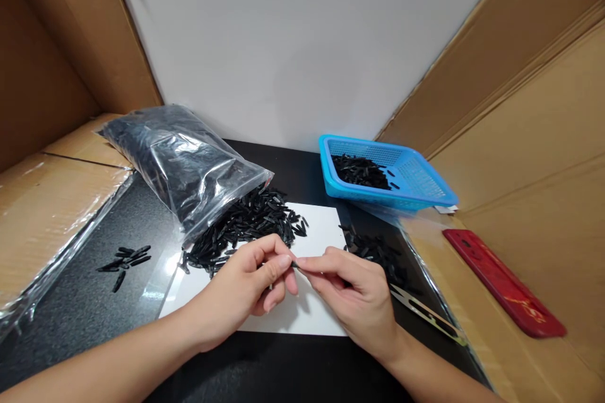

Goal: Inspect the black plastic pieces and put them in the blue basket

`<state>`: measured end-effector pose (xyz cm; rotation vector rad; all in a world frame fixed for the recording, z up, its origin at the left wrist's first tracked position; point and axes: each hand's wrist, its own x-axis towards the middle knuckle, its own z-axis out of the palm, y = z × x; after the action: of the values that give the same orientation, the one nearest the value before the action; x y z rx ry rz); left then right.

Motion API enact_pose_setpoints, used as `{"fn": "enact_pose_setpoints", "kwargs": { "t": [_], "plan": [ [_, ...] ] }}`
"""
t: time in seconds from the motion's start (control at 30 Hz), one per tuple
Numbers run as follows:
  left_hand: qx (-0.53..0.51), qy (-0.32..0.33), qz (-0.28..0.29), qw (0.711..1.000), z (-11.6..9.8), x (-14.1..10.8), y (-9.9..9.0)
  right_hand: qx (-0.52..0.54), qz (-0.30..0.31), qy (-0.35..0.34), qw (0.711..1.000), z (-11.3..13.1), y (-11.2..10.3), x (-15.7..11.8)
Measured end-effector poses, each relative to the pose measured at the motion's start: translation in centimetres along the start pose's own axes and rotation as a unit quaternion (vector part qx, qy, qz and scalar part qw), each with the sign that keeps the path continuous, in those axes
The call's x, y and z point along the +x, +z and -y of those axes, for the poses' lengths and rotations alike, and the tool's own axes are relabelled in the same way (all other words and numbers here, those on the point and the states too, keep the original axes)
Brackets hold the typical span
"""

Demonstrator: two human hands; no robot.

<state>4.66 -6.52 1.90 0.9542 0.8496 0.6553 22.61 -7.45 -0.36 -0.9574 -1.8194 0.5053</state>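
Fingertips of my left hand (265, 274) and my right hand (357, 289) meet over the white sheet (302, 308). Between them both hands pinch a small dark elongated piece (295, 264), mostly covered by the fingers; its exact kind cannot be made out. Behind my left hand a heap of similar black pieces (250, 217) spreads over the back of the sheet. The mouth of a clear plastic bag (184, 160), filled with dark contents, rests against that heap. More black pieces (378, 255) lie on the dark surface beyond my right hand.
A blue basket (425, 186) at the back right holds a pile of black pieces. Several loose pieces (125, 258) lie at the left. Metal tweezers or a similar tool (428, 313) and a red phone case (503, 283) are at the right. Cardboard walls (534, 107) flank the work surface.
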Motion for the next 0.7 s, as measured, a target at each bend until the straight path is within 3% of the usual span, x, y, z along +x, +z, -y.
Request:
{"fn": "enact_pose_setpoints", "kwargs": {
  "t": [0.43, 0.6, 0.7],
  "plan": [
    [0.033, 0.037, -0.002, 0.999, -0.33, 0.12, -0.12, 0.018, -0.025, 0.072, 0.997, 0.21, -0.4, 0.13],
    [0.074, 0.059, -0.012, 0.995, -0.39, 0.0, -0.03, 0.014, -0.02, 0.102, 0.994, 0.12, -0.45, 0.06],
    [0.152, 0.079, -0.035, 0.985, -0.46, -0.16, -0.06, 0.007, -0.015, 0.088, 0.996, 0.11, -0.53, 0.2]
  ]
}}
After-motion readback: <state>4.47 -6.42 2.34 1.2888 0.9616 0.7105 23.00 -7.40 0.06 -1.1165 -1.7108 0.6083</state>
